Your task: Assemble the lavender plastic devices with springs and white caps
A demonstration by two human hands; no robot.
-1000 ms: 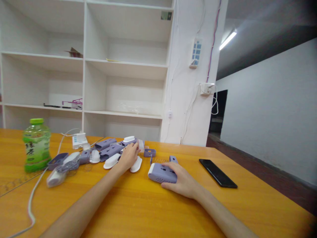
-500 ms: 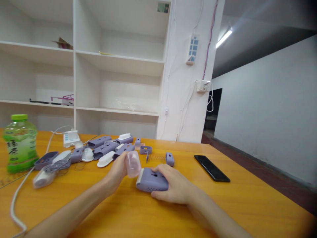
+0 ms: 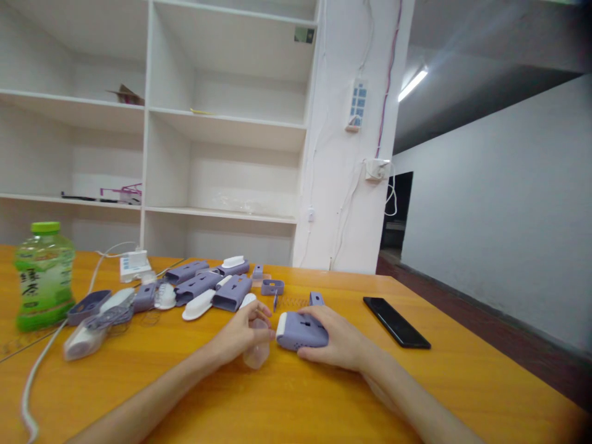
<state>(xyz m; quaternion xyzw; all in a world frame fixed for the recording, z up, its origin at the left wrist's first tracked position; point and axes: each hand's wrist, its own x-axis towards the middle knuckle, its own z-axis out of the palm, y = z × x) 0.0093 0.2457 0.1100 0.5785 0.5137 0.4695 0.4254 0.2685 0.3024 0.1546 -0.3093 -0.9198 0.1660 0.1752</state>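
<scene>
Orange table [image 3: 324,401], shelves behind. Right hand [image 3: 340,338] gripping purple device body [image 3: 300,330]; left hand [image 3: 243,333] pinching clear cap [image 3: 258,353], nearing white head, not yet seated; loose parts [image 3: 203,287] waiting.

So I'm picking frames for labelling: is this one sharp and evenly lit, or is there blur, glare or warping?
Head view: centre fairly sharp; left hand and clear cap slightly soft; ceiling tube light blown out; table sheen mild; corners darkened and smeared; shelf lines bowed by the wide lens.
</scene>
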